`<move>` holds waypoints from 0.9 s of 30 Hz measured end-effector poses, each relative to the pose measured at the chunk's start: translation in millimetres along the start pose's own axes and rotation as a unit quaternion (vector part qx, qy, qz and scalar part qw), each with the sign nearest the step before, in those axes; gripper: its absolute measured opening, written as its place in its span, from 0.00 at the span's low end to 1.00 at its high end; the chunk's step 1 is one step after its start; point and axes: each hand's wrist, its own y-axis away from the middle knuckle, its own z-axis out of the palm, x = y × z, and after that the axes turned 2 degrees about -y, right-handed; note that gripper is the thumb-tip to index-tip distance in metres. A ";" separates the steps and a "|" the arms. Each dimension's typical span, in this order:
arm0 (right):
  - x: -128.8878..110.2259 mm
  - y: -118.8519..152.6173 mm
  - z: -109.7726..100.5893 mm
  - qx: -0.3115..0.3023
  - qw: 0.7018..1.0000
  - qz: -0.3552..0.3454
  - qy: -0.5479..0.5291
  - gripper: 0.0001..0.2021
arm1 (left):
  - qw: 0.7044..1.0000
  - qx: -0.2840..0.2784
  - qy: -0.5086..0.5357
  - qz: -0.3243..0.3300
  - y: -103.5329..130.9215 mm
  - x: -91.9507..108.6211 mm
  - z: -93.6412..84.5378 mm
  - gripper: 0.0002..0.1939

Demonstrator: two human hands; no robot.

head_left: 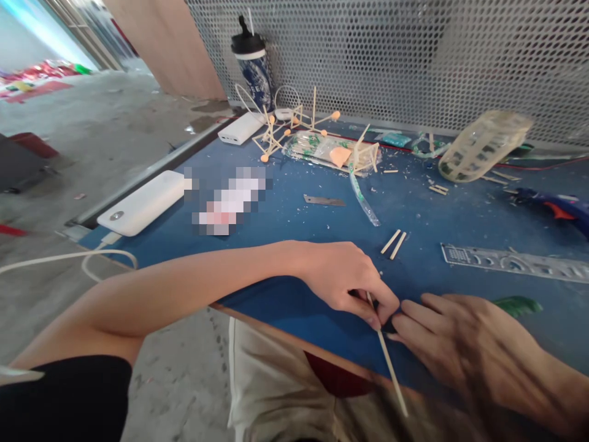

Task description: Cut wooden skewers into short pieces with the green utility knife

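Observation:
A thin wooden stick (392,371) slants down past the near edge of the blue table. My left hand (352,276) is closed in a pinch around its upper part. Close beside it, my right hand (460,341) has its fingers curled in, with the fingertips meeting the stick near the left thumb. A small pale tip shows at those fingertips, but what it belongs to is hidden. Just beyond the hands lie two short cut pieces of stick (398,245). A flat metal blade (324,201) rests farther back on the table.
To the right are a clear stencil ruler (515,262), a blue glue gun (552,204) and a yellowish plastic container (488,147). Stick frames with orange balls (271,136) stand behind a bag of sticks (308,146). A tumbler (254,70) and a white power bank (242,129) are at back left.

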 end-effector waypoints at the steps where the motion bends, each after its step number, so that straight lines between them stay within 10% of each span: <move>1: 2.9 -2.6 2.3 -0.017 1.000 0.007 -0.014 0.13 | 1.000 -0.002 0.002 -0.002 -0.3 -0.4 -0.2 0.07; 27: 8.7 -5.3 -4.3 -0.032 0.998 0.017 -0.059 0.12 | 1.000 -0.008 0.008 0.026 -2.0 -4.3 -1.9 0.07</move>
